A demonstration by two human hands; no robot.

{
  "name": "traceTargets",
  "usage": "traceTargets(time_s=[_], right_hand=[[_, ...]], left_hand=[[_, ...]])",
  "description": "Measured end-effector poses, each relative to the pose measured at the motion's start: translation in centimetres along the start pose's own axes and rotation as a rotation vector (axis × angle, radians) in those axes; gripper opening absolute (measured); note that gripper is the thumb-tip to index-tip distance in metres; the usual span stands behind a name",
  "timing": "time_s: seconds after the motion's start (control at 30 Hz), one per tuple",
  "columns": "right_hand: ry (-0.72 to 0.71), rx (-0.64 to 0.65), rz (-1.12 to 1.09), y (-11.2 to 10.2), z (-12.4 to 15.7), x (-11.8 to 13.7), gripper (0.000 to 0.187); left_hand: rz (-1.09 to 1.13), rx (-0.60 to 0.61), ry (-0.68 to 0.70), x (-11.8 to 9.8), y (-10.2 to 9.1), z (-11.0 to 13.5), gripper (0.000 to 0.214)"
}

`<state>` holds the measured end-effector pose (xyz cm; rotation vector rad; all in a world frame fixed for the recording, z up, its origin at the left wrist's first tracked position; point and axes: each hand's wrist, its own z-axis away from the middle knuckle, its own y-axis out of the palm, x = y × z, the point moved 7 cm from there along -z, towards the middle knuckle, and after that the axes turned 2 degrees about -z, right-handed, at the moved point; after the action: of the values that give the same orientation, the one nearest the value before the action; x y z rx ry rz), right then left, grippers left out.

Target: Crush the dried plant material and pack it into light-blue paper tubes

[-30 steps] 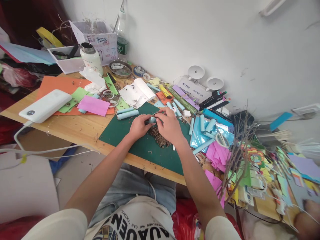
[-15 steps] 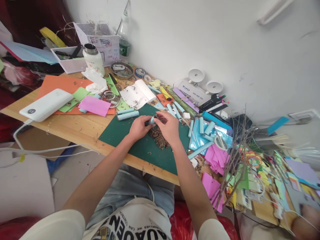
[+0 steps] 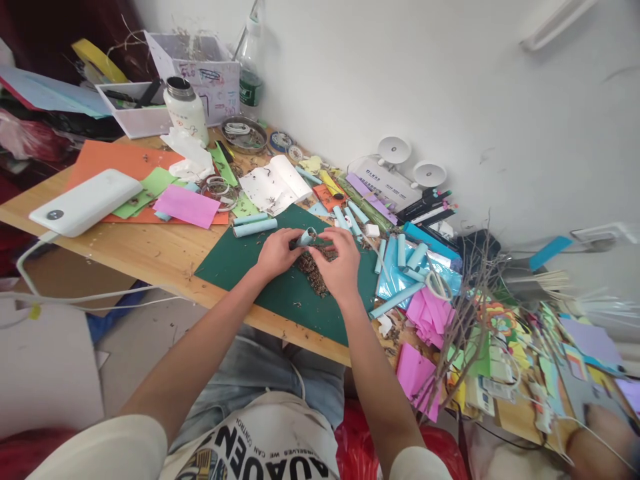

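My left hand (image 3: pixel 277 253) is closed around a short light blue paper tube (image 3: pixel 307 236), whose open end faces up and to the right. Dark bits show at that end. Close beside the tube is my right hand (image 3: pixel 337 260), its thumb and fingers apart and the thumb tip near the rim; whether it touches I cannot tell. Below both hands, a heap of brown crumbly plant bits (image 3: pixel 313 275) lies on a dark green cutting mat (image 3: pixel 240 263). Two more blue tubes (image 3: pixel 255 228) rest at the mat's left upper edge.
Several blue tubes (image 3: pixel 401 251) and pink paper strips (image 3: pixel 430 313) lie to the right, beside upright dry twigs (image 3: pixel 465 320). On the left are a white power bank (image 3: pixel 85 202), orange paper (image 3: pixel 100 163) and an open white bottle (image 3: pixel 184 112). A wall (image 3: pixel 400 67) rises behind.
My right fingers have spread and drawn back slightly from the tube. More of the tube's open end shows, tipped further up. The view has shifted slightly.
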<state>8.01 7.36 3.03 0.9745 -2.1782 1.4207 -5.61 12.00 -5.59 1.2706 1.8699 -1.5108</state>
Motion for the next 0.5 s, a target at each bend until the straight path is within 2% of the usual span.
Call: traceTargets(time_s=[0.1, 0.17, 0.23, 0.3, 0.37, 0.4, 0.5], right_hand=[[-0.015, 0.126, 0.190, 1.8, -0.1, 0.4, 0.029], [-0.036, 0.186, 0.256, 2.1, -0.5, 0.9, 0.030], [-0.066, 0.167, 0.239, 1.1, -0.8, 1.6, 0.026], [-0.063, 0.065, 0.201, -0.7, -0.5, 2.1, 0.021], [0.000, -0.008, 0.202, -2.0, 0.9, 1.8, 0.019], [0.035, 0.004, 0.216, -2.1, 1.8, 1.5, 0.020], [0.082, 0.177, 0.268, -0.1, 4.7, 0.7, 0.021]], left_hand=[[-0.009, 0.002, -0.002, 0.0, 0.0, 0.0, 0.026], [-0.009, -0.003, -0.006, 0.0, -0.1, 0.0, 0.026], [-0.010, -0.006, -0.002, -0.2, -0.2, 0.0, 0.024], [-0.008, -0.006, 0.002, -0.2, -0.1, 0.0, 0.022], [0.007, -0.006, -0.008, -0.1, 0.0, 0.0, 0.023], [0.023, -0.008, -0.020, 0.1, 0.0, 0.0, 0.024], [0.096, -0.012, -0.068, 0.3, -0.3, -0.4, 0.024]])
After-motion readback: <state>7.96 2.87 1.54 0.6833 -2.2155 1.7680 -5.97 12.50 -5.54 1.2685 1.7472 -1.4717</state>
